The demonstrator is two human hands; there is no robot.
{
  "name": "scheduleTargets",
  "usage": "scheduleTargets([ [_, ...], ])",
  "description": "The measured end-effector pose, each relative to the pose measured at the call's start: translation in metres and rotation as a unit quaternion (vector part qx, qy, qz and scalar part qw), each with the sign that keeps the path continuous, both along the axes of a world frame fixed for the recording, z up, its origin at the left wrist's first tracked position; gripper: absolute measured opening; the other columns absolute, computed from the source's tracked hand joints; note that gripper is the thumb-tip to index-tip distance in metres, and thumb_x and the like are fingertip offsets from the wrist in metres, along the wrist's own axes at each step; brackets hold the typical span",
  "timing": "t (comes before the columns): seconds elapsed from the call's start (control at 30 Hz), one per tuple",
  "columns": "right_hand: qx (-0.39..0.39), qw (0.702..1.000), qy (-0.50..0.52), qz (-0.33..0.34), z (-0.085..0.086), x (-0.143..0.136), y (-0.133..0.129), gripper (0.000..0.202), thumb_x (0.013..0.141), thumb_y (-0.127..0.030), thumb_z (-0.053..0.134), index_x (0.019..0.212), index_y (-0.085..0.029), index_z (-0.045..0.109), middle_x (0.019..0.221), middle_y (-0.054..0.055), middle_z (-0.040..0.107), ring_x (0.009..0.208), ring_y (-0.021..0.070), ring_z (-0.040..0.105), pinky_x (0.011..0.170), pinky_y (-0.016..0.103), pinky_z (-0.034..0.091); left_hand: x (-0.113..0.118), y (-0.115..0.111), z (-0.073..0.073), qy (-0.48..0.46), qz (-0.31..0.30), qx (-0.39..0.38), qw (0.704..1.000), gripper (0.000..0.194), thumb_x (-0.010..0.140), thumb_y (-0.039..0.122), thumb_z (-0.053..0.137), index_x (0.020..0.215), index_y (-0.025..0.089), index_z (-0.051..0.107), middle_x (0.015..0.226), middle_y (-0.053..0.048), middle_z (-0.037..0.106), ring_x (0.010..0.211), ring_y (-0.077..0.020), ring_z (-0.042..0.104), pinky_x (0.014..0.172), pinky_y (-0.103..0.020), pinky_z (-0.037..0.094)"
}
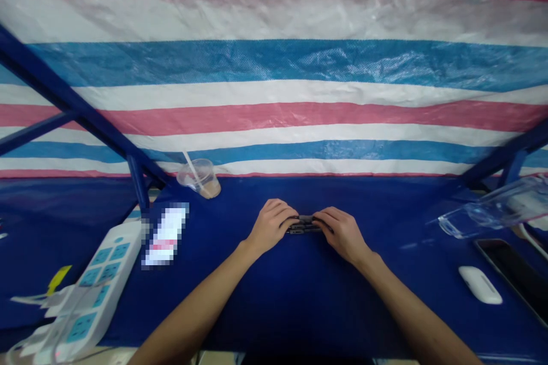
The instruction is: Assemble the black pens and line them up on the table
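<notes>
A small bundle of slim dark grey pieces (305, 224) sits at the middle of the blue table, lying side to side. Their exact kind is too small to make out. My left hand (274, 222) is closed on the left end, fingers curled over it. At the right end, my right hand (340, 231) grips with its fingers bent and pressed together. The fingers of both hands cover the two ends, and only the middle part shows between them.
On the left are a lit, blurred-out phone (166, 236), a white power strip (103, 285) with plugs, and a plastic cup (201, 178) with a straw. At right lie a clear glass (483, 211), a white earbud case (480, 285) and a dark phone (514, 268).
</notes>
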State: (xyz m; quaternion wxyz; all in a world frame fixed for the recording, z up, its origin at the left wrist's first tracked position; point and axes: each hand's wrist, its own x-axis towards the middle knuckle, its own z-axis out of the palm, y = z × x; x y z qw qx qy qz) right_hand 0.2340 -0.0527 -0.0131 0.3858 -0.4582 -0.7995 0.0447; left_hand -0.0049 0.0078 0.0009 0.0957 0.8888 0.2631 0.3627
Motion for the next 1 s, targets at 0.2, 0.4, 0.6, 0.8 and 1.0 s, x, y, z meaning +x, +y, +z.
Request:
scheduleTargets([
  [0.2,0.015,1.0,-0.02,0.005,-0.001,0.0,0.001,0.017,0.104,-0.021,0.055,0.108,-0.02,0.071,0.097,0.007,0.074,0.08,0.0207,0.066,0.075,0.037,0.053,0.001,-0.001,0.002,0.003,0.007,-0.005,1.0,0.017,0.102,0.027,0.061,0.091,0.019,0.07,0.085,-0.002,0.073,0.089,-0.0192,0.062,0.088,-0.039,0.046],
  [0.4,0.038,0.999,-0.01,-0.01,-0.001,0.0,0.002,0.012,0.102,-0.021,0.059,0.105,-0.02,0.071,0.097,0.007,0.074,0.081,0.02,0.065,0.075,0.036,0.049,0.003,-0.001,0.0,0.018,0.008,-0.015,1.0,0.026,0.105,0.026,0.052,0.086,0.017,0.068,0.079,-0.004,0.068,0.086,-0.0191,0.061,0.087,-0.038,0.048],
  [0.6,0.049,0.999,-0.01,-0.019,0.003,0.001,0.0,0.013,0.102,-0.018,0.058,0.105,-0.021,0.07,0.098,0.008,0.074,0.084,0.0208,0.065,0.076,0.037,0.046,0.002,-0.002,0.003,0.016,-0.004,-0.03,0.999,0.026,0.106,0.029,0.051,0.089,0.018,0.067,0.081,-0.004,0.069,0.084,-0.0187,0.062,0.087,-0.038,0.048],
  [0.8,0.029,0.999,-0.013,-0.019,0.007,0.002,0.0,0.016,0.104,-0.02,0.055,0.107,-0.02,0.07,0.097,0.009,0.074,0.083,0.0212,0.064,0.076,0.038,0.046,0.0,0.0,0.003,-0.008,0.01,-0.005,1.0,0.014,0.099,0.033,0.065,0.103,0.02,0.068,0.089,-0.004,0.074,0.086,-0.0196,0.066,0.087,-0.039,0.05],
  [1.0,0.022,1.0,-0.014,-0.009,0.01,0.002,0.0,0.014,0.103,-0.02,0.057,0.107,-0.02,0.07,0.098,0.008,0.074,0.084,0.0209,0.064,0.076,0.037,0.045,-0.002,0.002,-0.003,-0.008,-0.016,0.016,1.0,0.01,0.099,0.017,0.061,0.101,0.02,0.07,0.096,-0.004,0.076,0.093,-0.0188,0.065,0.09,-0.039,0.05],
])
